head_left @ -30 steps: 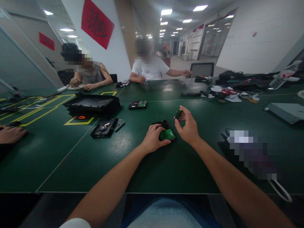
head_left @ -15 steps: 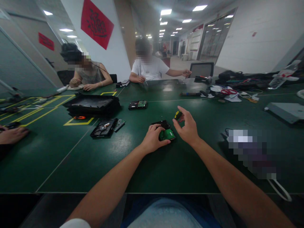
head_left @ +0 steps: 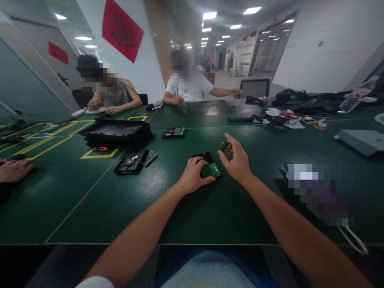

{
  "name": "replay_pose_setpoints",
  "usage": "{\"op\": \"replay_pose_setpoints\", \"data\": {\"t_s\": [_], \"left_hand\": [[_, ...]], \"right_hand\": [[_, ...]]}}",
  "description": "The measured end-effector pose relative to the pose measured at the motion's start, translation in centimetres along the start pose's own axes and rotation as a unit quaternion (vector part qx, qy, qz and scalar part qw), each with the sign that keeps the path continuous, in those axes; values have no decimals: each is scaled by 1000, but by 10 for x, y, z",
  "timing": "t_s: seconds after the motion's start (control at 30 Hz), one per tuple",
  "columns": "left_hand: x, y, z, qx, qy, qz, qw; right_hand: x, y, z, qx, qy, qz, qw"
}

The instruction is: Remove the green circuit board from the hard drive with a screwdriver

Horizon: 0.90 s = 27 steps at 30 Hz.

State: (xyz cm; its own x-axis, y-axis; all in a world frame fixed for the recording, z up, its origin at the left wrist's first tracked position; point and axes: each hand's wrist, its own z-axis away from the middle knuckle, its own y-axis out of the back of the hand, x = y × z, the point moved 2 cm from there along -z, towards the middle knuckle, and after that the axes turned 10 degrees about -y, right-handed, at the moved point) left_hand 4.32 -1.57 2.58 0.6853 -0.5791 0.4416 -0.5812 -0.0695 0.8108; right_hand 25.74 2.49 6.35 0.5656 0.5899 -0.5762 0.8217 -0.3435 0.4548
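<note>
One left grip (head_left: 193, 176) clasping one green board (head_left: 214, 169), one right grip (head_left: 239, 161) pinching one tool handle (head_left: 225, 146)

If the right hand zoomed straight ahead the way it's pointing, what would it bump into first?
The right hand would probably glide over the green table and meet the person in the white shirt first, though depth is hard to judge.

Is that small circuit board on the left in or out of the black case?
Out: the small circuit board lies beside the black case, past its right-hand edge. Whether they touch, I cannot tell.
</note>
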Motion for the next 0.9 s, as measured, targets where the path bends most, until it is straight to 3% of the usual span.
{"op": "replay_pose_setpoints", "data": {"t_s": [0.33, 0.63, 0.9], "left_hand": [[0, 0, 0, 4, -2, -2, 1000], [1, 1, -1, 3, -5, -2, 1000], [2, 1, 0, 1, 3, -3, 1000]], "right_hand": [[-10, 2, -6, 27, 4, 18, 999], [-2, -1, -8, 24, -26, -17, 999], [-10, 0, -11, 12, 1, 21, 1000]]}}
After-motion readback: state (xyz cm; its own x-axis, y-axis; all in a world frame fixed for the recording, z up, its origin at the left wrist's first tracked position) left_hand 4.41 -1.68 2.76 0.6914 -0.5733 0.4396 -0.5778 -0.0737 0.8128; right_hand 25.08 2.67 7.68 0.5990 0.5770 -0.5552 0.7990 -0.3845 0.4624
